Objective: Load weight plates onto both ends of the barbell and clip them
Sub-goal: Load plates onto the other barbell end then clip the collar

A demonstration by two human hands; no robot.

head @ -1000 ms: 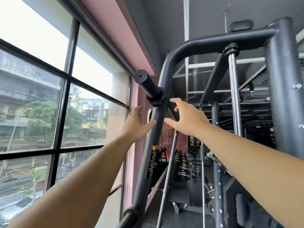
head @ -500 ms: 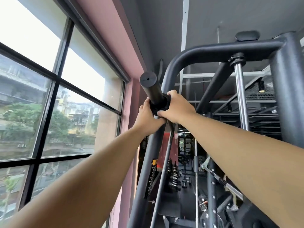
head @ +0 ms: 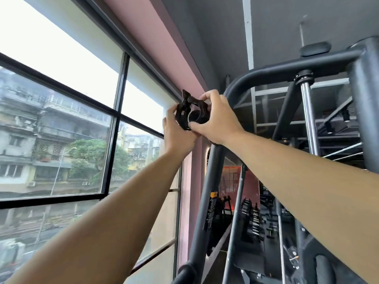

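Black ring-shaped plastic barbell clip held high at arm's length between both hands: left hand curled round its lower left rim, right hand pinching the right side, fingertips over the top. Lever standing up at the upper left; bore turned roughly toward the camera, nothing plainly through it. Barbell sleeve not in view, perhaps hidden behind the right hand. Dark grey curved steel rack upright just below and right of the hands, pink wall strip close behind. Free room only leftward and back toward the body. Probably calls for keeping the bore square to the sleeve's axis.
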